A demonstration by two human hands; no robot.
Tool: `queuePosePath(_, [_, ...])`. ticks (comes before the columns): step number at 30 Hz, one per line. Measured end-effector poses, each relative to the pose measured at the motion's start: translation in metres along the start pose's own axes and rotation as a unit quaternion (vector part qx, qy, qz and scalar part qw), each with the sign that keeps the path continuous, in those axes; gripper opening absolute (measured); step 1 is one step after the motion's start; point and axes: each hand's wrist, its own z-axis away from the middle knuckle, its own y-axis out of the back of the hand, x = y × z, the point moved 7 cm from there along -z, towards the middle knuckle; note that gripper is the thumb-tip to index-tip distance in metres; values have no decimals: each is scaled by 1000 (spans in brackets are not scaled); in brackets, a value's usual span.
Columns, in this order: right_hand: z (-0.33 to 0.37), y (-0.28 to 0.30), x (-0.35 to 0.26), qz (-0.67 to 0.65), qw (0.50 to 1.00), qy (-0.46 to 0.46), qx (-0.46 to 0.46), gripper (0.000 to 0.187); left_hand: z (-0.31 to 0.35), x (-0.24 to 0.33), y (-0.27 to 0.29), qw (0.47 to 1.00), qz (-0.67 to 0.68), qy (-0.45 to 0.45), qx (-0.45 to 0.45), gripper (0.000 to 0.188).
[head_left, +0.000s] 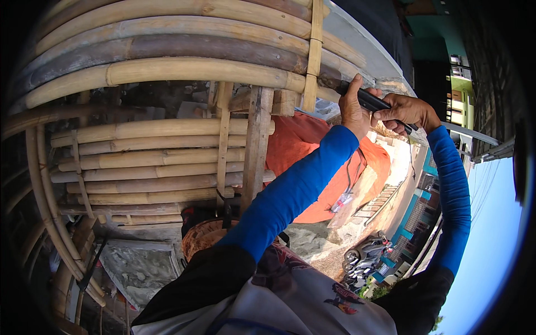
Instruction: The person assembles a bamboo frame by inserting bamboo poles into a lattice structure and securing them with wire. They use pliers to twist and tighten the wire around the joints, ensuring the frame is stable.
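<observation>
Outdoors in hard sunlight, with blue sky (497, 218) to the right of the right hand and, well below that hand, a teal-trimmed building (410, 220) and parked motorcycles (365, 254). Faces a row of long bamboo poles (184, 71), running leftward from just beside the left hand and crossed near that end by a flat bamboo strip (314, 61). Grips a slim black hand tool (371, 100) two-handed: closes the left hand (353, 109) around the body, thumb pointing up, and curls the right hand (410, 111) around the rear part, just right of the left. Angles the tool with the front toward the pole ends, near the left fingers; cannot tell whether touching. Shows a thin dark cord (412, 156) beneath the right hand. Reaches upward and away in blue arm sleeves (296, 192), over a grey printed shirt (268, 296). Has an orange sheet (290, 162) below the left hand, a wooden post (255, 151) to the lower left of it, and a lower rack of bamboo slats (151, 131) farther left. Has, farther down that way, a round orange-brown object (204, 234) of unclear kind and a mortar-smeared tray (144, 244).
</observation>
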Motion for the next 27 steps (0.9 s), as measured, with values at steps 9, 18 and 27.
queuePosePath(9, [-9, 5, 4, 513, 800, 119, 288, 31, -9, -3, 2, 991, 17, -93, 91, 21])
queuePosePath(18, [-16, -17, 11, 359, 811, 400, 232, 24, -4, -5, 17, 994, -93, -46, 41, 39])
queuePosePath(27, [-8, -15, 13, 198, 973, 81, 83, 35, 14, -4, 17, 993, -89, -23, 80, 38])
